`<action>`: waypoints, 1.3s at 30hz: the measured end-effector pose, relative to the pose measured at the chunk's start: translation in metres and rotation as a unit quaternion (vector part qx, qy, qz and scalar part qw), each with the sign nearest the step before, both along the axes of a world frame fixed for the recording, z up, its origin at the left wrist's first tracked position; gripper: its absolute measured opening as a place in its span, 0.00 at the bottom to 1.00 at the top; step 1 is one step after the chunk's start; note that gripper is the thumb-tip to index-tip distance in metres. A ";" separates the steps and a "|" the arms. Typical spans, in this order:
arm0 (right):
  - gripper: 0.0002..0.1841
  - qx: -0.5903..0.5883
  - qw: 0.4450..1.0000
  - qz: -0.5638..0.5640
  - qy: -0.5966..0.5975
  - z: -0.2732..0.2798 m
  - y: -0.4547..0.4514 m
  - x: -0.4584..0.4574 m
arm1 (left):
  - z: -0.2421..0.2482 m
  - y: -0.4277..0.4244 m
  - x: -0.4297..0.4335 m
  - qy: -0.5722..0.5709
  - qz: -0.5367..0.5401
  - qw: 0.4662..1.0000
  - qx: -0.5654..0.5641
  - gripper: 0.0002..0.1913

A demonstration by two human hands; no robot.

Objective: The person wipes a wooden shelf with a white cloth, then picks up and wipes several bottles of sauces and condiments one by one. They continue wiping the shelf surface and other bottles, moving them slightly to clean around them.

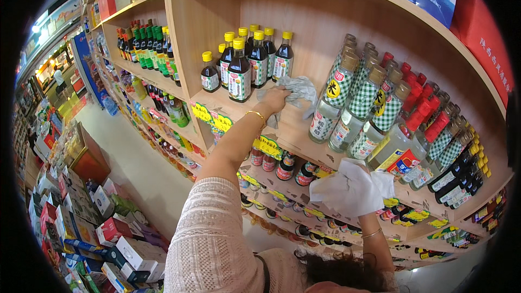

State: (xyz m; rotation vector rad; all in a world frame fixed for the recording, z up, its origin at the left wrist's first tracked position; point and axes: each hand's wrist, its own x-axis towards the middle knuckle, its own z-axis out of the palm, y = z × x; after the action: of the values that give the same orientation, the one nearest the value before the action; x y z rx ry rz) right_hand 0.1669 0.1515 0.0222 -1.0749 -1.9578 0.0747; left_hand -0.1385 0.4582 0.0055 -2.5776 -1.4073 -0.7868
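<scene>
My left hand [275,98] stretches over the wooden shelf board [285,130] and presses a crumpled grey cloth [301,89] against it. The cloth lies in the gap between two bottle groups. On the left stand several dark sauce bottles [240,77] with yellow caps. To the right are rows of clear vinegar bottles [325,118] with green checked neck wraps. My right hand, mostly hidden, is behind a white tissue or cloth [346,189] at the shelf's front edge, below the clear bottles. Its fingers cannot be made out.
Yellow price tags [266,146] line the shelf edges. Jars [285,169] fill the lower shelves. Green-labelled bottles [152,47] stand in the bay to the left. Stacked boxes [134,252] border the aisle floor [130,171]. A person [60,79] is far down the aisle.
</scene>
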 end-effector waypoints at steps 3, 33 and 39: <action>0.23 0.011 0.999 -0.002 -0.039 0.000 -0.004 0.004 | 0.002 -0.024 -0.012 0.001 0.048 0.999 0.008 0.18; 0.38 0.037 0.986 0.128 0.103 0.064 0.118 -0.158 | 0.007 -0.090 -0.100 -0.145 0.438 0.871 0.170 0.13; 0.40 0.149 0.974 -0.032 0.170 0.118 0.293 -0.202 | 0.007 -0.095 -0.103 -0.117 0.411 0.889 0.164 0.14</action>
State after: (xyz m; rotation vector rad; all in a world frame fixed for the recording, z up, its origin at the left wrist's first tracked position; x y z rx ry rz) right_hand -0.0353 0.4446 0.1400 -0.8624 -1.5673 -0.0647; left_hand -0.2414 0.3627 0.0124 -1.4372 -1.9823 -1.0526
